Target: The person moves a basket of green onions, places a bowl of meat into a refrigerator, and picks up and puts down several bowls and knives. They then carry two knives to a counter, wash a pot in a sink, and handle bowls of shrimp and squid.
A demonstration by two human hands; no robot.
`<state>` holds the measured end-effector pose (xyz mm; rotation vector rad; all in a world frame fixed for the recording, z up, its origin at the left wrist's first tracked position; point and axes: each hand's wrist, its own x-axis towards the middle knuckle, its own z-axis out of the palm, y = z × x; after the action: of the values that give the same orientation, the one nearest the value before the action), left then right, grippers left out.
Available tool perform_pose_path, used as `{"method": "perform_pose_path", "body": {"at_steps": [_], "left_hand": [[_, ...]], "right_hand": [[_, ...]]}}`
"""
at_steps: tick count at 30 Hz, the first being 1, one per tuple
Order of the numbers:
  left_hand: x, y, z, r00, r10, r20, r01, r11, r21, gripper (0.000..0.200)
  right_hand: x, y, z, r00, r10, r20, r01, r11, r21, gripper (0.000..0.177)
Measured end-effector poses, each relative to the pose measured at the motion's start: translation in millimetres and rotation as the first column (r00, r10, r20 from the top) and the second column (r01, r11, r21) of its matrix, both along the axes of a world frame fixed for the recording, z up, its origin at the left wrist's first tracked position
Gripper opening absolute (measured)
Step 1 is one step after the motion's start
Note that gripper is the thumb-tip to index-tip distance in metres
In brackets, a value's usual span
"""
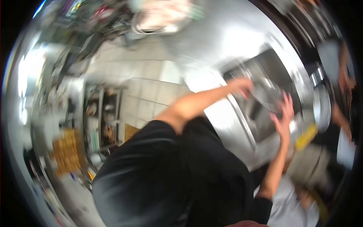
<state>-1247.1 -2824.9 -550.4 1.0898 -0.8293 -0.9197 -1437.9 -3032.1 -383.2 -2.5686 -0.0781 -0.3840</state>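
Over a steel sink (261, 130), my left hand (242, 86) has its fingers curled at the near rim of a shiny round bowl-like vessel (266, 92). Motion blur softens the vessel's shape and its contents cannot be made out. My right hand (283, 113) is on the vessel's other side, fingers spread apart; whether they touch it is unclear.
A steel counter (227, 117) surrounds the sink. Beyond the sink are a round pale metal pan (321, 108), a yellow object (306, 137) and another person's arm (342, 121). Tiled floor (145, 90), shelving (102, 117) and stacked brown boxes (68, 151) lie to the left.
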Motion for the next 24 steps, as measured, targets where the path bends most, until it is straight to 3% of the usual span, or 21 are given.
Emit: {"method": "perform_pose_path", "body": {"at_steps": [1, 2, 3, 4, 5, 6, 7, 8, 9, 11, 15, 20, 24], "left_hand": [[-2.9, 1.7, 13.8, 0.965, -0.038, -0.261, 0.058, 0.996, 0.069, 0.033], [-7.5, 8.5, 49.1, 0.913, 0.055, -0.404, 0.01, 0.988, 0.156, 0.03], [4.0, -10.2, 52.2, 0.908, -0.008, -0.418, 0.156, 0.934, 0.322, 0.027], [-1.1, -3.4, 66.1, 0.881, 0.127, -0.455, 0.069, 0.918, 0.39, 0.024], [19.2, -19.9, 50.4, 0.945, -0.12, -0.305, 0.268, 0.818, 0.509, 0.028], [18.3, 5.5, 105.9, 0.891, -0.039, -0.452, 0.309, 0.783, 0.539, 0.039], [24.9, 20.6, 105.5, 0.879, -0.088, -0.469, 0.306, 0.859, 0.411, 0.048], [21.6, 58.8, 137.7, 0.906, -0.011, -0.423, 0.167, 0.928, 0.334, 0.048], [31.6, 74.5, 131.4, 0.901, -0.008, -0.433, 0.148, 0.945, 0.291, 0.043], [37.5, 153.4, 159.2, 0.96, 0.085, -0.267, -0.01, 0.962, 0.272, 0.04], [76.1, 321.7, 105.0, 0.904, 0.279, -0.325, -0.195, 0.944, 0.267, 0.038], [80.2, 533.1, 43.6, 0.691, 0.562, -0.453, -0.371, 0.815, 0.445, 0.031], [76.4, 633.1, 26.7, 0.554, 0.64, -0.532, -0.355, 0.76, 0.544, 0.039]], "right_hand": [[3.9, -4.1, 0.6, 0.996, 0.076, 0.055, -0.074, 0.997, -0.03, 0.043], [4.6, 3.2, 6.0, 0.998, -0.056, -0.013, 0.055, 0.998, -0.029, 0.03], [7.3, -9.3, 9.0, 0.99, -0.005, -0.142, 0.03, 0.984, 0.174, 0.024], [6.4, -17.3, 3.7, 0.913, -0.151, -0.379, 0.31, 0.861, 0.403, 0.024], [3.7, -45.5, -19.9, 0.869, -0.196, -0.455, 0.372, 0.864, 0.339, 0.029], [-2.2, -43.6, -51.8, 0.866, -0.423, -0.268, 0.489, 0.596, 0.637, 0.034], [4.3, -49.9, -65.3, 0.848, -0.439, -0.297, 0.496, 0.46, 0.736, 0.042], [12.6, -52.8, -90.1, 0.888, -0.438, -0.144, 0.259, 0.216, 0.941, 0.035], [24.4, -38.2, -84.8, 0.87, -0.466, -0.16, 0.311, 0.267, 0.912, 0.035], [55.1, 32.7, -47.5, 0.835, -0.514, -0.197, 0.454, 0.443, 0.773, 0.034], [116.9, 150.3, -0.7, 0.873, -0.449, -0.191, 0.468, 0.663, 0.585, 0.033], [189.4, 283.8, 49.6, 0.956, -0.223, -0.192, 0.279, 0.895, 0.347, 0.032], [241.2, 372.4, 99.3, 0.962, 0.032, -0.271, 0.015, 0.985, 0.171, 0.032]]}}
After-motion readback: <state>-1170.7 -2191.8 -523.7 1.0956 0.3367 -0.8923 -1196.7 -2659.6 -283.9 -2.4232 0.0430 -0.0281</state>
